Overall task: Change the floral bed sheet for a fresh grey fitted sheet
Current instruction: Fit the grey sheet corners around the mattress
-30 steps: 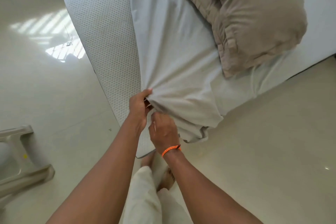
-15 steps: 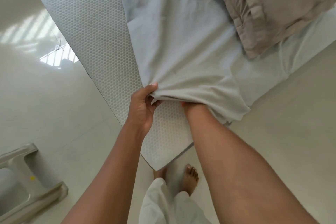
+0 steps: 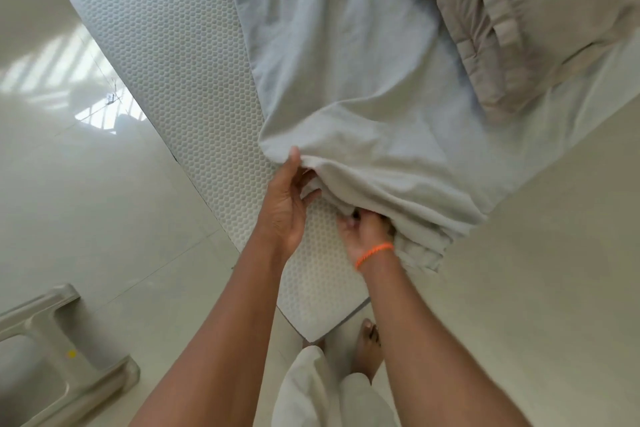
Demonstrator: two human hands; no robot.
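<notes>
Plastic stool (image 3: 52,354): grey, at the lower left edge, standing on the floor (image 3: 86,191), partly cut off by the frame.

Floor: pale glossy tiles, with a bright window reflection at the left.

Mattress (image 3: 166,62): white, honeycomb-textured cover, lying diagonally from upper left to its near corner low in the centre. The left strip and the near corner are bare.

Left hand (image 3: 285,204): over the bare mattress near its near corner, thumb raised against the folded edge of the grey sheet (image 3: 346,80), fingers curled into the cloth beneath that fold, gripping it.

Grey sheet: spread over the middle and right of the mattress, wrinkled, its near edge bunched and lifted off the mattress between the two hands; the corner is not pulled over the mattress corner.

Right hand (image 3: 367,232): just beside the left, fingers curled into the gathered hem of the sheet, holding it. An orange wristband (image 3: 374,255) sits at the wrist.

Feet (image 3: 369,343): bare, on the floor just past the mattress corner, with white trousers (image 3: 322,392) below.

Pillow (image 3: 536,10): beige, upper right, resting on the sheet.
</notes>
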